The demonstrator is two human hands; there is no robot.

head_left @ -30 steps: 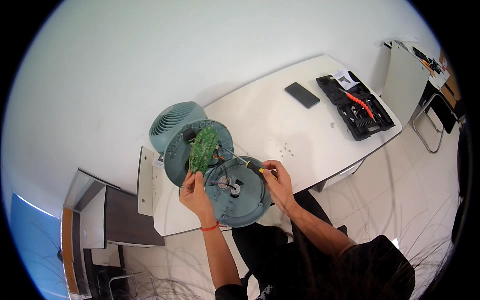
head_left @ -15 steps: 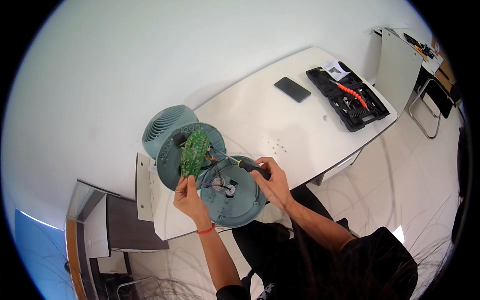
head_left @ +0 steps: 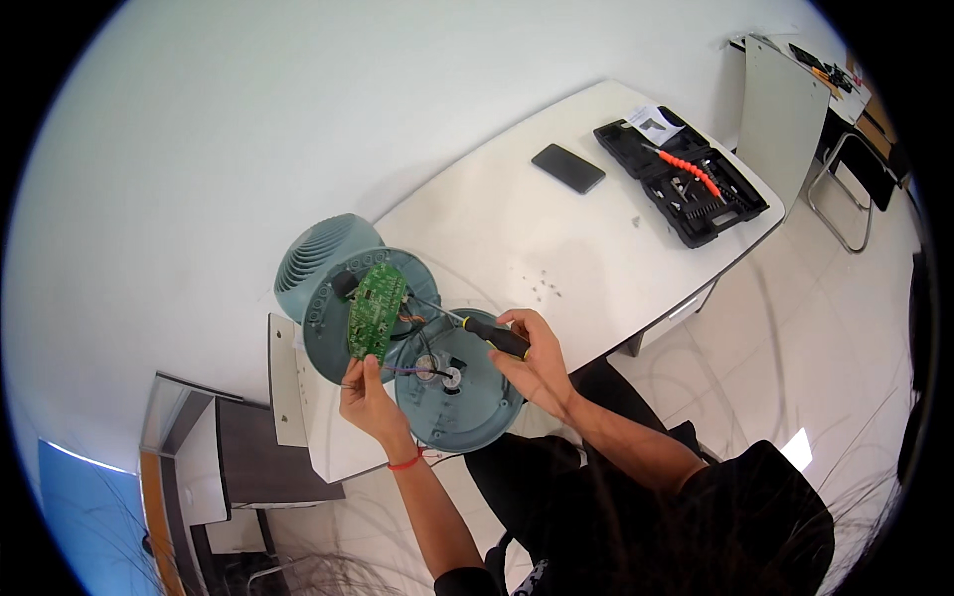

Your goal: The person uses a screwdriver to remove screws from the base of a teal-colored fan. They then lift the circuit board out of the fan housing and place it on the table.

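My left hand (head_left: 370,400) pinches the lower end of a green circuit board (head_left: 378,310), which is tilted over the round teal housing (head_left: 325,350) of an appliance. In my right hand (head_left: 538,366) is a screwdriver (head_left: 497,335) with a black and yellow handle. Its shaft points left, toward the board's right edge; whether the tip touches cannot be made out. Wires run from the board area to a round teal base (head_left: 462,412), which lies open nearer me. A slatted teal casing (head_left: 320,260) joins the housing on its far side.
Several small screws (head_left: 542,286) lie on the white table (head_left: 477,214). Farther right are a black phone (head_left: 567,168) and an open black tool case (head_left: 686,214) with an orange flexible shaft (head_left: 690,171) on it. A white wall (head_left: 219,119) rises behind the table.
The view has shifted slightly. My left hand still holds the circuit board, and the screwdriver stays in my right hand, whose fingers have opened a little around the handle.
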